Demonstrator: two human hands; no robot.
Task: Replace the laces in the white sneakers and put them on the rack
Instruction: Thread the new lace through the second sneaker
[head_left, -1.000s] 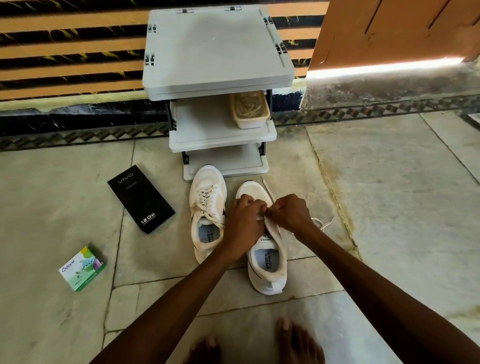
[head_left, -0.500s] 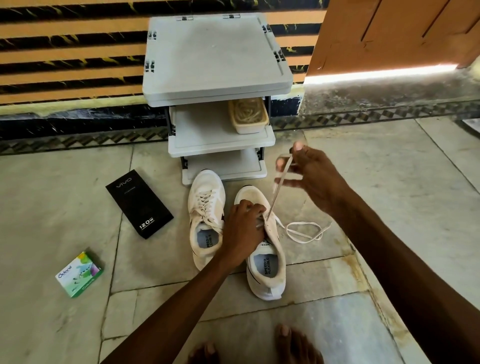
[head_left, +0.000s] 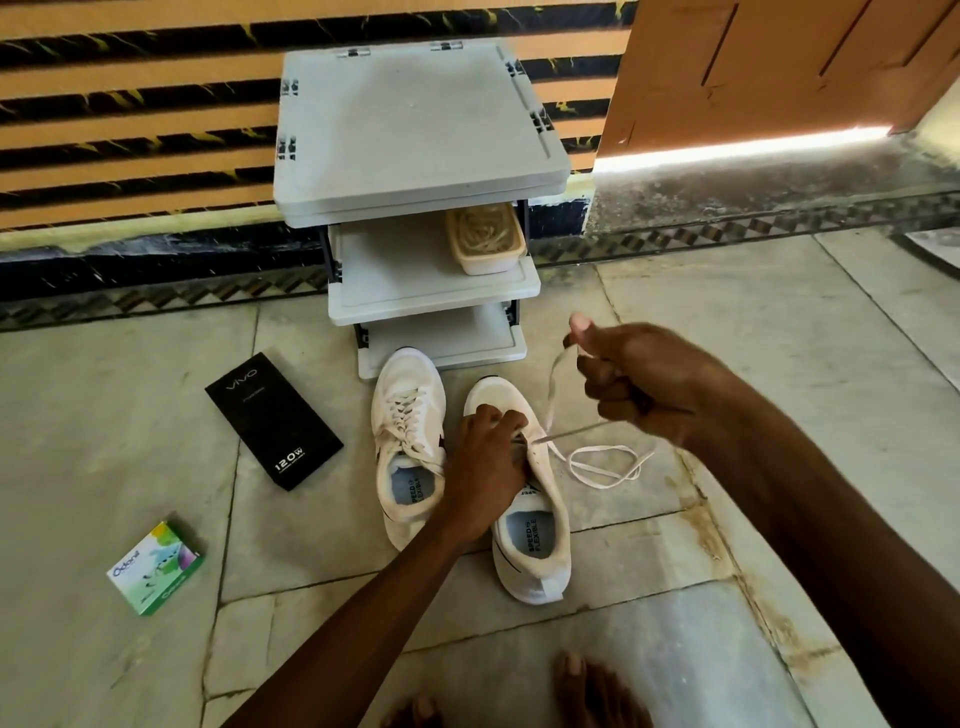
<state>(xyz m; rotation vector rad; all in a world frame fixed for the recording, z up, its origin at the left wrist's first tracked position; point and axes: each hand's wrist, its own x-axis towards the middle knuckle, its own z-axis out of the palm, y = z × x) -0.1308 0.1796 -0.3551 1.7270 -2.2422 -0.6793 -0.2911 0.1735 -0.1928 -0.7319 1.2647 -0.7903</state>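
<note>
Right hand: closed round the white shoelace, one strand pinched under the thumb, raised off the floor to the right of the pair.
Left hand: fingers curled down over the eyelet area of the right-side sneaker, gripping the upper where the lace comes out.
White shoelace: drawn from under the left hand up to the right hand; slack lying in a loose loop on the floor just beside the right-side sneaker.
Right-side sneaker: upright on the floor, toe toward the rack, insole showing, marked "SPEED FLEXIBLE".
Laced sneaker: just beside it on the left, lace in place, toe close to the bottom shelf.
Shoe rack: grey, three tiers, against the striped wall; neither sneaker on it.
Cream tub: on the middle shelf at its right end, pale strands inside.
Black Vivo box: flat on the floor left of the sneakers, marked "120W".
Odonil box: green and white, further left and nearer.
Bare feet: at the bottom edge.
</note>
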